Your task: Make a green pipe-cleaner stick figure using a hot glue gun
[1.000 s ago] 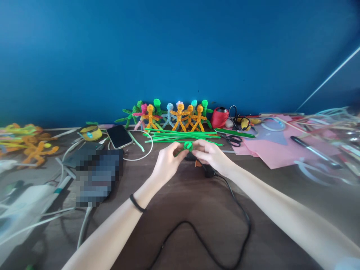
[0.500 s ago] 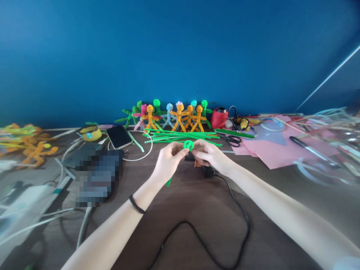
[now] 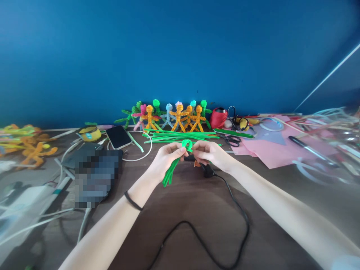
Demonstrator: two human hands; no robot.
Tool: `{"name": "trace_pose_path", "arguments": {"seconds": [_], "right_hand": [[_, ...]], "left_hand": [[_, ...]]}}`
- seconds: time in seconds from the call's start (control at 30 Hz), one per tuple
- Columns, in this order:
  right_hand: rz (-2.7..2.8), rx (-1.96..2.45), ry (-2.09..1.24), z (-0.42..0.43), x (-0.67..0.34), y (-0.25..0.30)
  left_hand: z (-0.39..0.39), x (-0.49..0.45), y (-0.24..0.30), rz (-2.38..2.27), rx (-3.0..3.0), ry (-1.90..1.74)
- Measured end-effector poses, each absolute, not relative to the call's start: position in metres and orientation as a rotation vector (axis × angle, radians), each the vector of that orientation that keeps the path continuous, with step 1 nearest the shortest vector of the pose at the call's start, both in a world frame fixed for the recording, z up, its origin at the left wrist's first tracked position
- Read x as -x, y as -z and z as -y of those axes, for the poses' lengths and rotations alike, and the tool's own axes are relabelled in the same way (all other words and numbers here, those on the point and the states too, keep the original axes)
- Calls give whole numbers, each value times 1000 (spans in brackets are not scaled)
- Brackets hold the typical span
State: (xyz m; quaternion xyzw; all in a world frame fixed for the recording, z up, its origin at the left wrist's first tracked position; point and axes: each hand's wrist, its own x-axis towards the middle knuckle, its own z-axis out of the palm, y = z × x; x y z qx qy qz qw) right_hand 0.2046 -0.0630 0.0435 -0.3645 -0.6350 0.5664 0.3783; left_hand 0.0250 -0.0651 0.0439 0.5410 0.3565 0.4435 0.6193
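Bright green pipe cleaners (image 3: pixel 171 173) are pinched in my left hand (image 3: pixel 168 156), with their straight ends hanging down below the palm. Their top is wound into a small loop (image 3: pixel 186 144) that stands between my two hands. My right hand (image 3: pixel 209 154) is closed at the right side of that loop, thumb and finger pinching the green strand there. Just behind lies a loose pile of green pipe cleaners (image 3: pixel 180 137). Behind the pile stands a row of pipe-cleaner figures, among them an orange one (image 3: pixel 180 117).
A phone (image 3: pixel 118 136) and yellow tape roll (image 3: pixel 90 133) lie left, beside a dark blurred-out object (image 3: pixel 97 180) with cables. Scissors (image 3: pixel 233 140), a red spool (image 3: pixel 218 118), pink paper (image 3: pixel 270 153) and a pen (image 3: pixel 312 150) lie right. A black cable (image 3: pixel 244 217) curves across the front.
The green loop has turned and looks more open. More of the hanging pipe cleaner ends show below my left hand, which has shifted slightly left.
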Motion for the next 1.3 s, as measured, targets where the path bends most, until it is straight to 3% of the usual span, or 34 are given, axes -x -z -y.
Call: {"name": "trace_pose_path", "arguments": {"seconds": [0.27,0.63,1.0,1.3], "right_hand": [[1658,1010,-1402,62,-206,-43],[1802,1201,-1225,55,-215,-36],[2093,1181,-613,62,-213,-41],[2107,1160,-601,62,-211,-40]], "left_hand": [[69,-26,-50,-896,-1389,-994],[74,-21,-60,-1138,-2036,-783],[74,-26,-53,-1224,-2402,-574],[72,-24,-51,-1159,-2283,-597]]}}
